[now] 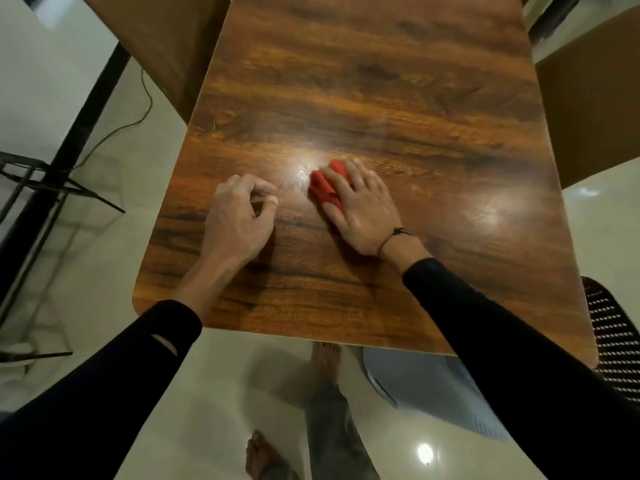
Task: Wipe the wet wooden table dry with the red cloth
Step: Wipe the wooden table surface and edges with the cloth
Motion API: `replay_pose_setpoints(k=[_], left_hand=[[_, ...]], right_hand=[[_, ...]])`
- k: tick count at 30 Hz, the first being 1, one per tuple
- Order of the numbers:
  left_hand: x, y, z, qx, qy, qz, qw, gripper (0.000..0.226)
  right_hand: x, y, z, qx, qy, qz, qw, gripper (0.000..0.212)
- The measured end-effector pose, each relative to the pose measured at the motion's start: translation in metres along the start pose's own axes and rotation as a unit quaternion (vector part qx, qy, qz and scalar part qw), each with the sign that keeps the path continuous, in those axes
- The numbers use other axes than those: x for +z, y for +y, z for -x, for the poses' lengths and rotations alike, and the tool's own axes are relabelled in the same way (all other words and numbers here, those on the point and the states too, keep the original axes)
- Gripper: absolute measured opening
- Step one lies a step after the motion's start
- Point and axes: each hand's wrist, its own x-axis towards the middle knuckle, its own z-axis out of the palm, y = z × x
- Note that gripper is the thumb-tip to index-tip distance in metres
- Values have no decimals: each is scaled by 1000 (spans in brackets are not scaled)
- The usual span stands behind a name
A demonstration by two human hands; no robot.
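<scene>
The wooden table [398, 84] fills the middle of the view, with a shiny wet patch [301, 171] near its centre. A bunched red cloth [323, 187] lies just right of that patch. My right hand [360, 209] lies flat on top of the cloth, fingers spread and pressing it onto the wood. My left hand [239, 213] rests on the table to the left of the cloth, fingers loosely curled and holding nothing.
Brown cardboard boxes stand at the table's far left [162, 46] and at its right side [588, 109]. A black metal rack [38, 181] stands on the floor at left. A dark woven chair [613, 341] is at the right, near the table's front corner.
</scene>
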Motion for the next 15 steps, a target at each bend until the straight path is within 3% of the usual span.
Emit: replay_pose_setpoints(k=[3,6,10,15], left_hand=[[4,7,-11,-7,9,7,1000,16],[8,13,-19,1,3,5,1000,16],[12,19,-30,8,-8,20,1000,16],[28,27,-39,6,3,27,1000,15]], right_hand=[[9,-18,22,-80,-3,-13,997,64],[11,8,74,-140,-24,-17,990,65],[-11,73,78,-2,-11,-20,1000,66],[-23,72,-30,97,31,-37,994,66]])
